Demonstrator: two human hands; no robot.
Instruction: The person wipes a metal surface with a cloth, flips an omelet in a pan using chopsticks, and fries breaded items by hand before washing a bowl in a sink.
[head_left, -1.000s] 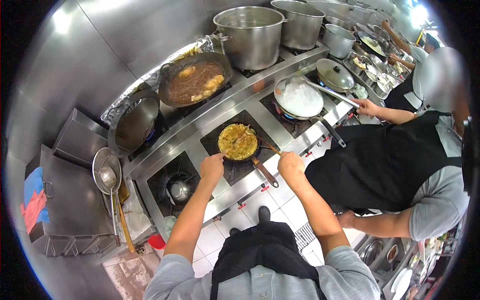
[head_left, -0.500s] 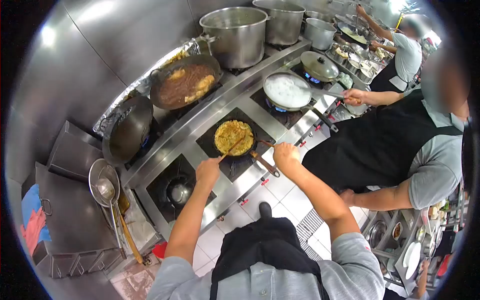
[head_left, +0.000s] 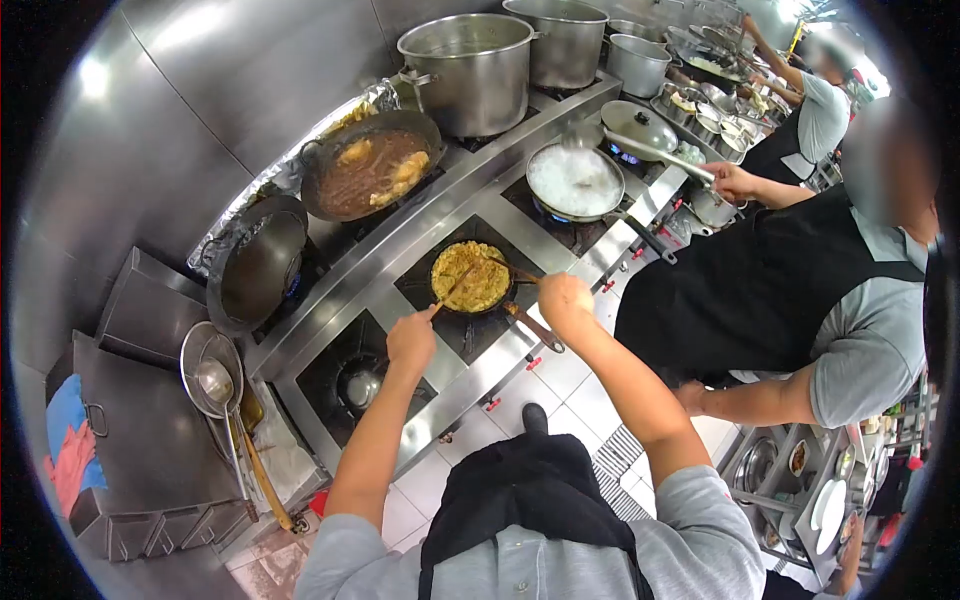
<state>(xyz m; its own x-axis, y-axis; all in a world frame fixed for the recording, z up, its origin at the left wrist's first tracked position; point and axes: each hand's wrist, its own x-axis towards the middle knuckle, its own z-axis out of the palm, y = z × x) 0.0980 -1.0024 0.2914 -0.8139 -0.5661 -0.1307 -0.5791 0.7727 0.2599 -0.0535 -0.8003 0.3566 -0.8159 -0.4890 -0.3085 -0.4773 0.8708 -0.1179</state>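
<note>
My left hand [head_left: 410,342] is closed around a thin wooden stick [head_left: 451,290] that slants into a small black frying pan [head_left: 437,296]. From the other side, my right hand [head_left: 566,302] grips a second wooden stick [head_left: 516,271], its far end over the same pan. A yellow, omelette-like egg mixture [head_left: 482,285] fills the pan, browned in places. The sticks' tips meet its surface near the middle. The pan sits on a burner, and its handle [head_left: 535,328] points toward me, below my right hand, untouched.
A co-worker [head_left: 740,290] at my right holds a long-handled strainer [head_left: 660,155] over a steaming pan of white liquid [head_left: 575,182]. Behind are a wok of brown sauce [head_left: 370,170], a dark wok [head_left: 257,265] and large stockpots [head_left: 467,75]. Strainers [head_left: 211,370] lean at left.
My right hand's stick now reaches further into the pan, and the egg looks more broken up. The co-worker has raised the strainer off the white liquid.
</note>
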